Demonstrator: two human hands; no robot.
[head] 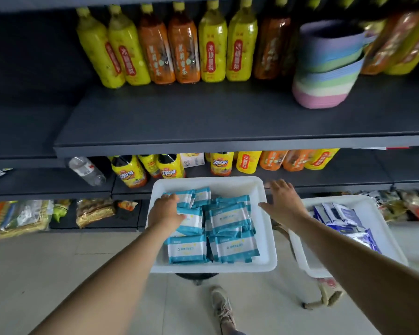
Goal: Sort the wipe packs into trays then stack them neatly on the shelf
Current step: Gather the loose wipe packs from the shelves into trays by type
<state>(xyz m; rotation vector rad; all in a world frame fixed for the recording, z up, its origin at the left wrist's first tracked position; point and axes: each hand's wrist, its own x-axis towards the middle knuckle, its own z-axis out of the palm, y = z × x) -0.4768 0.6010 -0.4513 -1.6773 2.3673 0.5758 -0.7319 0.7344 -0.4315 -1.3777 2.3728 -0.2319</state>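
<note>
A white tray (266,238) sits in front of the shelving and holds several teal-and-white wipe packs (230,221). My left hand (166,210) reaches into the tray's left side and grips one of the teal packs near the rim. My right hand (282,201) hovers over the tray's right rim with its fingers spread and straight, holding nothing. A second white tray (375,213) to the right carries several dark blue-and-white wipe packs (341,218), partly hidden by my right forearm.
A dark shelf (203,122) above the trays holds yellow and orange drink bottles (212,47) at the back and a stack of pastel baskets (327,76) at right. More bottles stand on the lower shelf. A shoe (221,308) is on the tiled floor.
</note>
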